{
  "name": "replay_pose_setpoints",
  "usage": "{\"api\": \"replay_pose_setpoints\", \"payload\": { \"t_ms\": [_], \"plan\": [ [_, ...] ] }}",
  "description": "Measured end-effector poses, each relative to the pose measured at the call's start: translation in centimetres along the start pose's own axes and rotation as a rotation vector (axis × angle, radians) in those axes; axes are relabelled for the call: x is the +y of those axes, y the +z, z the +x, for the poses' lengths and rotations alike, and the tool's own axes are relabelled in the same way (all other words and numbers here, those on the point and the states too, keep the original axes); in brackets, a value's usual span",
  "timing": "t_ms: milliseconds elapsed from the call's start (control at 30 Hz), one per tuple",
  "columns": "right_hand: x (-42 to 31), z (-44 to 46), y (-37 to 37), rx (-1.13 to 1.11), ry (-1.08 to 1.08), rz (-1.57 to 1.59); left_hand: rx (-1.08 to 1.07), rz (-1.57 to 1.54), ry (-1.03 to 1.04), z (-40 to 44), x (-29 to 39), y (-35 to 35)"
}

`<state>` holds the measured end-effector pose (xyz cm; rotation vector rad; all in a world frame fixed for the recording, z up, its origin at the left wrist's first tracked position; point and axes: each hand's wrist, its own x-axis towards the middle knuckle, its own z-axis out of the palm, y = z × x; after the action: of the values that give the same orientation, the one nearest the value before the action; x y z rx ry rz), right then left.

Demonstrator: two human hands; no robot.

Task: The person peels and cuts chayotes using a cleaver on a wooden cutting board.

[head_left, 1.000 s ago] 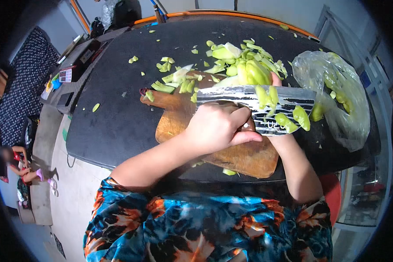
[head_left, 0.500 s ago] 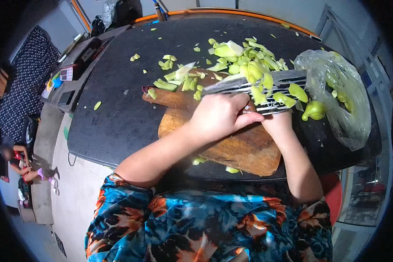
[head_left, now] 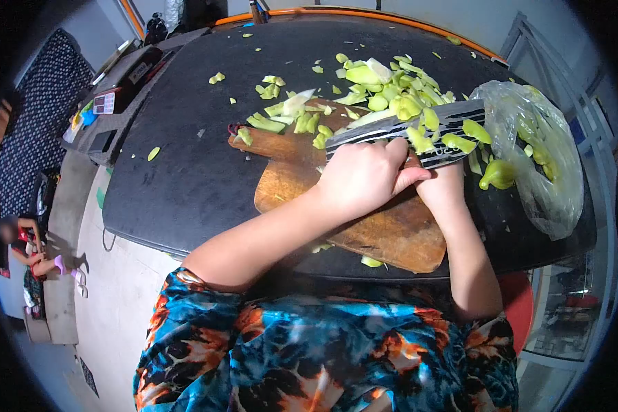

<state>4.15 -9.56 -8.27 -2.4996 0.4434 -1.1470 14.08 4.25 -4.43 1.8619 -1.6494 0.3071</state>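
My left hand point(head_left: 367, 175) is closed round the brown handle of a wide cleaver point(head_left: 453, 118), thumb stretched along it. Several green slices cling to the dark-striped blade. My right hand point(head_left: 443, 184) is behind and below the blade, its fingers hidden by it. Both hands are over a wooden cutting board point(head_left: 384, 237) with a short handle. Beyond the blade lies a heap of cut pale-green vegetable pieces point(head_left: 391, 82). To the right rests a whole green, pear-shaped vegetable point(head_left: 499, 174), beside a clear plastic bag point(head_left: 559, 199) with more green vegetables inside.
Scraps lie scattered over the dark table point(head_left: 178, 185). On the left, a ledge holds a phone point(head_left: 101, 141) and a small device point(head_left: 104, 103). A person point(head_left: 31, 244) sits at the far left. A red stool point(head_left: 517, 309) shows beneath the table's right side.
The view has shifted slightly, and both hands with the cleaver appear a little further right. My left hand keeps its hold on the handle.
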Motion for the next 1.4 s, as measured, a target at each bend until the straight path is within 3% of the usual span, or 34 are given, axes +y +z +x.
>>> {"api": "replay_pose_setpoints", "payload": {
  "t_ms": [200,433,667,767,800,867,1000,1133,1267,1367,1400],
  "plan": [
    [-0.1,0.3,-1.1,-0.121,0.011,-0.151,0.036,-0.040,0.032,0.2,-0.5,0.8],
    [-0.5,0.8,-2.1,-0.184,-0.006,0.001,0.006,-0.014,0.013,0.3,-0.7,0.6],
    [-0.4,0.4,-1.7,-0.113,-0.038,-0.083,-0.005,-0.040,-0.030,0.4,-0.3,0.5],
    [-0.3,0.4,-1.3,-0.299,0.171,0.189,0.037,0.008,-0.034,0.6,-1.0,0.9],
    [-3.4,1.1,-2.6,-0.381,0.405,-0.057,0.060,0.031,-0.163,0.9,-2.1,0.7],
    [-5.7,-0.4,-2.5,-0.385,0.309,0.063,0.029,-0.030,-0.368,1.9,-5.2,0.0],
    [-5.7,-0.9,-2.3,-0.266,0.222,0.069,0.067,-0.044,-0.414,1.9,-5.5,-0.9],
    [-4.6,-1.0,-2.8,-0.150,0.172,0.140,0.015,-0.029,-0.401,1.8,-5.3,-0.5],
    [-3.8,-0.8,-2.7,-0.066,0.079,0.143,0.108,0.153,-0.145,1.8,-6.6,-0.5],
    [-3.4,0.3,-3.0,-0.007,-0.062,0.005,0.152,-0.170,-0.296,1.7,-5.4,-2.7],
    [-3.6,1.2,-3.3,0.021,-0.151,-0.077,0.063,-0.523,-0.336,1.5,-6.0,-2.8]
  ]
}}
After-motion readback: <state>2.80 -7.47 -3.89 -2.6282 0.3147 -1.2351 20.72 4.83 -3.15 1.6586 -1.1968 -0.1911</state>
